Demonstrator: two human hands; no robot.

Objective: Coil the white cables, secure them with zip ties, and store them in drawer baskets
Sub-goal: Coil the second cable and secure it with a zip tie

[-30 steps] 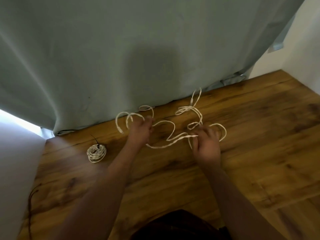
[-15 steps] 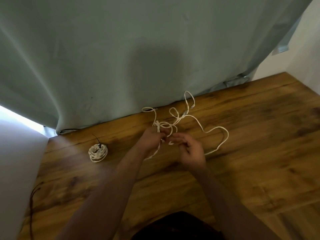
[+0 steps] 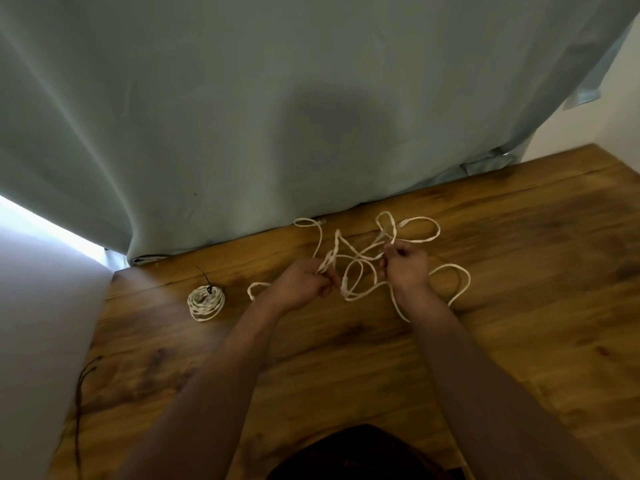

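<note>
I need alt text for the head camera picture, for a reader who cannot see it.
Two hands work a loose, tangled white cable on a wooden table: the left hand grips several strands, the right hand pinches one. At the left lies a coiled white cable bound with a dark zip tie; a grey-green curtain hangs behind.

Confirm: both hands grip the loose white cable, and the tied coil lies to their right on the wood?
Wrong side: the head view shows the tied coil to their left. Left hand and right hand do grip the loose white cable.
</note>
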